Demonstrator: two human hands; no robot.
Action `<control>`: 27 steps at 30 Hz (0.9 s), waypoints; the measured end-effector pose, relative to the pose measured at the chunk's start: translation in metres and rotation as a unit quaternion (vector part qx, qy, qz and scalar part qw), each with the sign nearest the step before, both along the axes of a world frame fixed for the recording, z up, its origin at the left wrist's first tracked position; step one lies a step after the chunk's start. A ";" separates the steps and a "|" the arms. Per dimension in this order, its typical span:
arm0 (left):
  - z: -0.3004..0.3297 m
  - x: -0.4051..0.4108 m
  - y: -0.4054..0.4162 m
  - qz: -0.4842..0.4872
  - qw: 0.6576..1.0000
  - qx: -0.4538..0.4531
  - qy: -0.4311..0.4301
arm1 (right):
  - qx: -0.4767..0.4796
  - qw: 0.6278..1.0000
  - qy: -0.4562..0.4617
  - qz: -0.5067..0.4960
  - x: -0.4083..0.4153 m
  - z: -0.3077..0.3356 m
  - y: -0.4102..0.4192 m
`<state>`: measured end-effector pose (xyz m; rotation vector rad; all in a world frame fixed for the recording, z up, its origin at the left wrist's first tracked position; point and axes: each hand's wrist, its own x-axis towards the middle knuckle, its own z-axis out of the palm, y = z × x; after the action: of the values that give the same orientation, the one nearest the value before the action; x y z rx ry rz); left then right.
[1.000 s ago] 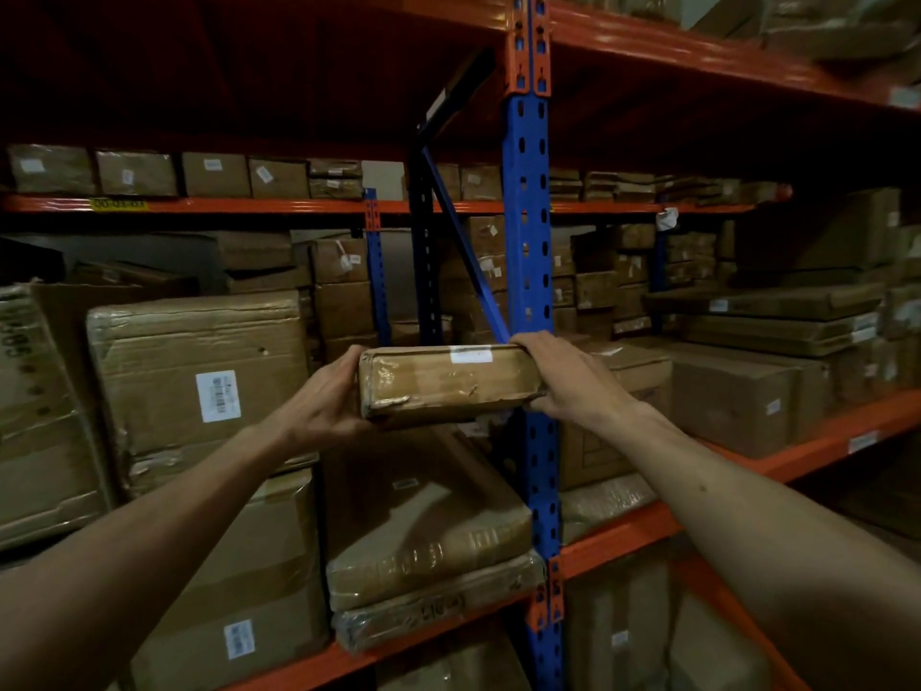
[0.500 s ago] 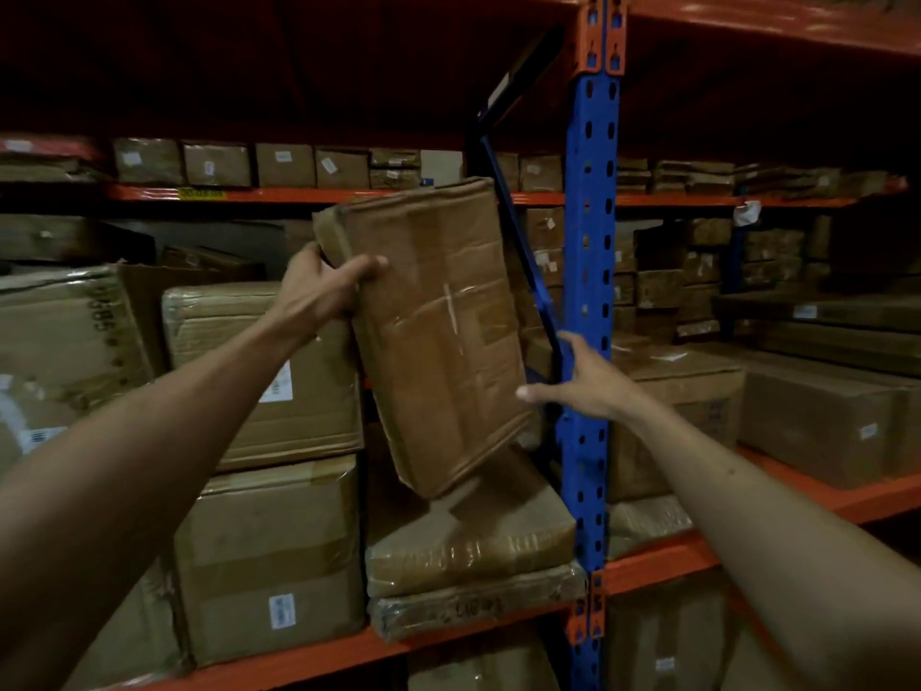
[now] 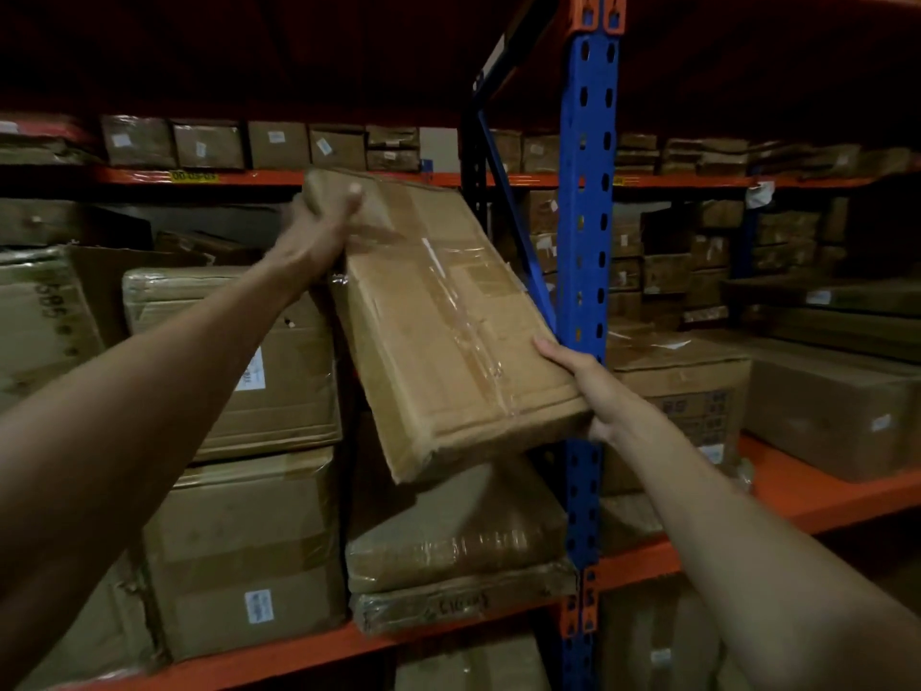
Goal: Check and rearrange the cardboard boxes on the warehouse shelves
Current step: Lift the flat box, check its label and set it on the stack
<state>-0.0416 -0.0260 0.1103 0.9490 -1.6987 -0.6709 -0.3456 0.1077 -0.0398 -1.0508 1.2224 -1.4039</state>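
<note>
Flat cardboard box (image 3: 438, 321) held tilted in front of the shelving.
We grip its upper left corner with our left hand (image 3: 319, 236), slightly blurred, and its lower right edge with our right hand (image 3: 593, 386). It hangs above the wrapped stack (image 3: 453, 546), beside the blue upright (image 3: 585, 301).

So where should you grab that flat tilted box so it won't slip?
By opposite corners, as here: left hand over the top corner, right hand under the low right edge. The box is wide, thin and tilted, so one hand steadies it while the other carries it.
</note>
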 end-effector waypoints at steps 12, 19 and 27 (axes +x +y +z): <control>-0.080 -0.026 0.044 -0.198 0.963 0.178 -0.050 | 0.177 0.975 -0.020 -0.134 0.015 0.051 0.008; -0.111 -0.029 0.038 -0.122 0.951 0.263 0.108 | 0.171 0.976 -0.034 -0.130 0.018 0.042 -0.010; -0.060 -0.062 0.030 0.043 0.991 0.101 0.080 | 0.052 0.960 0.250 -0.116 0.048 -0.002 -0.028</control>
<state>-0.1036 0.0045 0.0501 1.0724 -1.4601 -0.8505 -0.2972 0.0798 -0.0414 -1.2640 1.8174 -1.2642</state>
